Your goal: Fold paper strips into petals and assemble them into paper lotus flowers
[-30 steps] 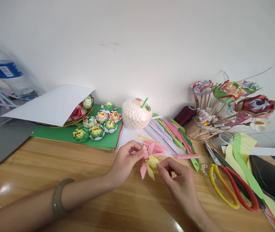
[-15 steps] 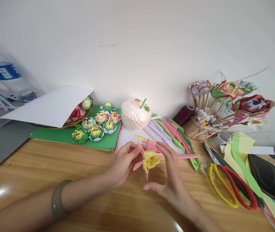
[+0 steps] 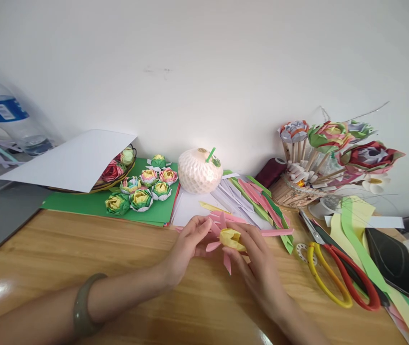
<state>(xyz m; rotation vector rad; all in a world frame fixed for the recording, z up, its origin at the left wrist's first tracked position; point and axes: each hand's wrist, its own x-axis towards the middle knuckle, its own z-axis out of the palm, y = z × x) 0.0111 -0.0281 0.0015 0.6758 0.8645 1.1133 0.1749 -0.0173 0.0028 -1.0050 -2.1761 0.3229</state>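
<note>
Between my hands, above the front of the wooden table, is a folded paper flower [image 3: 230, 238] with a yellow cup-shaped centre and pink petals sticking outward. My left hand [image 3: 187, 247] pinches its pink petals from the left, thumb on top. From the right, my right hand [image 3: 258, 258] closes round the yellow centre, thumb below and fingers above. The fingers hide part of the pink petals. Just behind lie folded paper strips [image 3: 238, 196] in white, pink and green.
Finished paper flowers [image 3: 141, 199] rest on green paper [image 3: 78, 203] at the left. A white textured ball [image 3: 200, 172] stands by the wall. To the right are scissors [image 3: 337, 268], a dark phone [image 3: 396, 263] and a basket [image 3: 290, 189] of paper flowers. A water bottle [image 3: 5, 108] leans far left.
My right hand's thumb and fingers have closed onto the yellow centre, which has tilted to the right. My left hand keeps its pinch on the pink petals.
</note>
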